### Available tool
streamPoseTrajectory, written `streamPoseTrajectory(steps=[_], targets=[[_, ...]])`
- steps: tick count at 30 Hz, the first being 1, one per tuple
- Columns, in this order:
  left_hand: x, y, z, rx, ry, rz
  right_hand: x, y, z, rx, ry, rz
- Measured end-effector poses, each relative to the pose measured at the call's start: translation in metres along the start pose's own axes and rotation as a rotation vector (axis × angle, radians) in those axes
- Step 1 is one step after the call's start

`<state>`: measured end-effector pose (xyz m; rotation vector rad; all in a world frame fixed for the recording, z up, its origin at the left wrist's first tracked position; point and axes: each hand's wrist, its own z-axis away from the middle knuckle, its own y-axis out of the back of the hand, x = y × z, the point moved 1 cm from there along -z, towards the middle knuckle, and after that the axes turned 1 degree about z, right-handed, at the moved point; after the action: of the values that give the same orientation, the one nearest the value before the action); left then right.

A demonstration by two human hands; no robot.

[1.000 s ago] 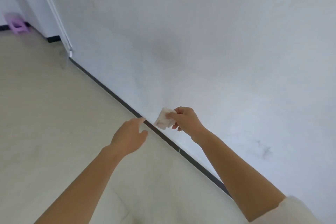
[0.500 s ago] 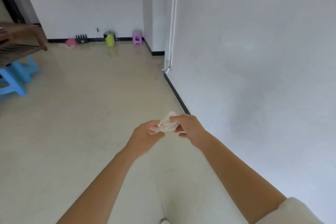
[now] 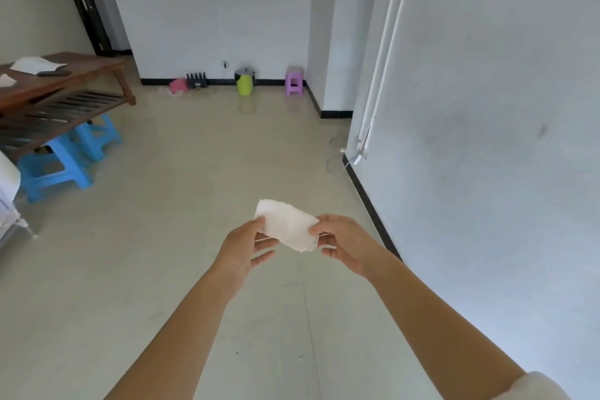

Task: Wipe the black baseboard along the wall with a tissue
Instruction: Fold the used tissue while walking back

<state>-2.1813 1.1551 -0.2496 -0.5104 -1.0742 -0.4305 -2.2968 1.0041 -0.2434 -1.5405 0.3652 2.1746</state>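
**A:** so how far along was it?

**B:** left hand (image 3: 246, 245) pinched the tissue (image 3: 287, 226) by its left edge, right hand (image 3: 344, 243) pinched the right edge. The black baseboard (image 3: 370, 204) ran along the right wall, untouched. I'd say no wiping was underway.

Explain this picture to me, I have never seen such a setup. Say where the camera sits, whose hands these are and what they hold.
No machine here: a person wears the camera on the head, so both bare arms are the person's own. The left hand and right hand each pinch one end of a white tissue above the floor. The black baseboard runs along the wall at the right. Farther off stand a wooden table, blue stools and a purple stool.
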Motion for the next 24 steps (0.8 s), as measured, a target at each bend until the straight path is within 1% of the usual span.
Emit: streamPoseTrajectory(steps=[3,8,11,15,18,21,24], targets=[[0.032,0.025,-0.072,0.01,0.026,0.087,-0.024,-0.017,-0.082,0.014,0.002,0.029],[0.088,0.069,-0.211,-0.031,-0.003,0.098,-0.063,-0.046,-0.229,0.04,0.05,0.004],[0.132,0.095,-0.29,-0.042,0.013,0.072,-0.089,-0.066,-0.311,0.077,0.104,0.004],[0.19,0.115,-0.388,-0.037,0.007,-0.021,-0.129,-0.098,-0.405,0.01,0.192,0.261],[0.225,0.121,-0.459,-0.023,0.016,-0.052,-0.155,-0.113,-0.473,-0.009,0.212,0.36],[0.253,0.126,-0.532,-0.035,0.026,-0.05,-0.178,-0.114,-0.543,0.028,0.175,0.261],[0.281,0.132,-0.613,-0.034,0.023,-0.048,-0.199,-0.103,-0.625,0.007,0.154,0.21]])
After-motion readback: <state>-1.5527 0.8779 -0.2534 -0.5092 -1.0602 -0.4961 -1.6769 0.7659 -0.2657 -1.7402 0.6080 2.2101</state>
